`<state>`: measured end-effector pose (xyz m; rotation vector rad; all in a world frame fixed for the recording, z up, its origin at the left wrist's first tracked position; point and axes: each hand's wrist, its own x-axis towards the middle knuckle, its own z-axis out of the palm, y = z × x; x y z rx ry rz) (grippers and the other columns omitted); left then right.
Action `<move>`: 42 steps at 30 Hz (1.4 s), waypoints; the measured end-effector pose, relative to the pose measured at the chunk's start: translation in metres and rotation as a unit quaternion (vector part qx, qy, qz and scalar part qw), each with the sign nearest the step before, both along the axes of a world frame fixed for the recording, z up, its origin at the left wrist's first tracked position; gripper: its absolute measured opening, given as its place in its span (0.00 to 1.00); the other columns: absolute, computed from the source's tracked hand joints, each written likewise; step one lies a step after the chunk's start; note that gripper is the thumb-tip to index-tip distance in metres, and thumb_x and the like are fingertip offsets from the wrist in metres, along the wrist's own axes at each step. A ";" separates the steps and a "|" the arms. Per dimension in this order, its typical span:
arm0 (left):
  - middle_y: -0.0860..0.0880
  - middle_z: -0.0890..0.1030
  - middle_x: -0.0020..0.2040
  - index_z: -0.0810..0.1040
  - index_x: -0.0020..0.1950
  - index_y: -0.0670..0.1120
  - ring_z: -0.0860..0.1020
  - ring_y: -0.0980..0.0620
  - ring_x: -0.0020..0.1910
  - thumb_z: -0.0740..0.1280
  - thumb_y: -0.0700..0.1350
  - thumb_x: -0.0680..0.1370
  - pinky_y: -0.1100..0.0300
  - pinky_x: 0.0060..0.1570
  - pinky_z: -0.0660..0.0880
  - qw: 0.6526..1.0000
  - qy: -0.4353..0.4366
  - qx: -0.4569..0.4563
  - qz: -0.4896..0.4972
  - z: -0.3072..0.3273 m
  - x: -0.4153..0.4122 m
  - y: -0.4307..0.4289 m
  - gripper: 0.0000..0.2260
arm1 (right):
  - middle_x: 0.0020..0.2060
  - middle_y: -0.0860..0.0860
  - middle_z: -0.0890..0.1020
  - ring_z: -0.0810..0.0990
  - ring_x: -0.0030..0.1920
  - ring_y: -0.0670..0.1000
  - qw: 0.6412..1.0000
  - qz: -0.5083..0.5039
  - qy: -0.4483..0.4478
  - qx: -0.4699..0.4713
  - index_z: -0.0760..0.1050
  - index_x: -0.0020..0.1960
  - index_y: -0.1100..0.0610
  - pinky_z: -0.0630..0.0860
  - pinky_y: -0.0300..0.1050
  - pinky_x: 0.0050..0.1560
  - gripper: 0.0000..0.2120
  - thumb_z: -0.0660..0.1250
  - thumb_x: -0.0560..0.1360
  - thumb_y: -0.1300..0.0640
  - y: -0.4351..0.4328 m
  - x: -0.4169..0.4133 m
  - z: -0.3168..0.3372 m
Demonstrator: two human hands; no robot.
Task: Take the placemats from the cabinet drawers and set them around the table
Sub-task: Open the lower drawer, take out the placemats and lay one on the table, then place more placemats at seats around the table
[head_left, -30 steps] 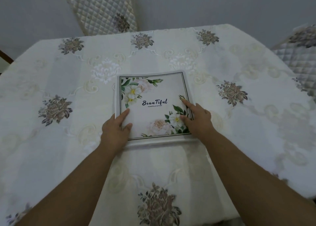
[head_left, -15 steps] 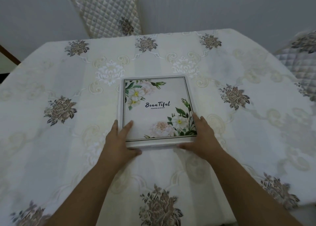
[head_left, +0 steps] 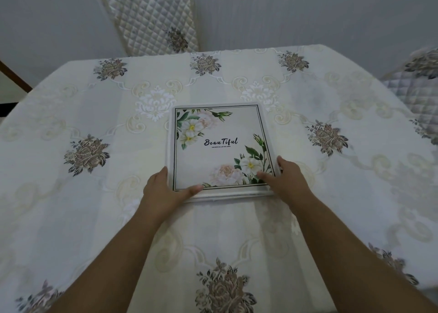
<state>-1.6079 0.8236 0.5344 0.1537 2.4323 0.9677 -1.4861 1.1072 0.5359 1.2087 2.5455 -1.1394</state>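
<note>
Grey walls close off the far side of our view, and below them a table [head_left: 71,194] fills nearly the whole frame, covered by a cream embroidered tablecloth [head_left: 331,194] with dark floral medallions and pale scrollwork. At the far left edge we see a dark wooden strip [head_left: 14,76] against the wall. Moving right, a quilted chair back [head_left: 151,16] with a floral motif stands just behind the far edge of the table. Our left hand [head_left: 163,191] rests at the near left corner of the stack of placemats [head_left: 220,151], which lies flat near the middle of the table; the thumb lies on the top face along the near border, and the fingers run up the left side edge, so this hand grips the corner. The top placemat is square, with a thin dark border line, white and blush flowers at its upper left and lower right corners, and the word "Beautiful" printed at its centre. Several layered edges show along the near and left sides of the stack. Our right hand [head_left: 286,177] grips the near right corner in a matching manner, thumb on the printed flowers and fingers along the right side edge. At the far right, a second quilted chair [head_left: 412,87] stands just beside the table.
</note>
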 end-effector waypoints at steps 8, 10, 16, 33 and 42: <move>0.43 0.81 0.53 0.76 0.61 0.41 0.80 0.43 0.49 0.71 0.45 0.77 0.51 0.48 0.76 0.985 0.140 0.022 0.101 0.002 -0.003 0.006 0.15 | 0.61 0.55 0.76 0.75 0.63 0.56 0.986 -0.070 0.132 0.078 0.75 0.66 0.60 0.72 0.45 0.59 0.22 0.74 0.74 0.56 -0.011 0.002 -0.004; 0.44 0.80 0.48 0.71 0.58 0.45 0.80 0.45 0.43 0.69 0.46 0.76 0.53 0.40 0.74 0.991 0.036 0.047 0.117 0.005 -0.010 0.008 0.14 | 0.48 0.50 0.78 0.80 0.50 0.54 0.982 -0.091 0.158 0.041 0.72 0.58 0.55 0.71 0.36 0.40 0.15 0.73 0.76 0.56 -0.008 0.000 0.001; 0.68 0.70 0.63 0.52 0.77 0.71 0.75 0.62 0.55 0.68 0.43 0.81 0.61 0.56 0.72 0.994 0.018 0.105 -0.011 0.008 -0.008 0.004 0.36 | 0.41 0.46 0.79 0.71 0.26 0.42 0.988 0.005 0.120 -0.097 0.70 0.71 0.42 0.69 0.37 0.27 0.26 0.64 0.76 0.61 0.001 -0.008 0.008; 0.67 0.75 0.61 0.77 0.69 0.59 0.74 0.77 0.55 0.71 0.43 0.80 0.80 0.51 0.70 0.962 0.060 0.257 0.075 0.101 0.083 -0.050 0.20 | 0.65 0.37 0.73 0.72 0.69 0.43 0.964 0.059 0.212 -0.146 0.72 0.72 0.40 0.66 0.50 0.75 0.31 0.77 0.73 0.54 -0.043 0.087 0.094; 0.73 0.74 0.61 0.77 0.68 0.61 0.73 0.76 0.60 0.71 0.41 0.79 0.78 0.57 0.69 0.937 0.068 0.342 -0.026 0.189 0.161 -0.089 0.21 | 0.69 0.40 0.75 0.73 0.70 0.46 0.954 -0.043 0.277 -0.101 0.74 0.70 0.38 0.69 0.56 0.73 0.31 0.79 0.70 0.52 -0.108 0.221 0.195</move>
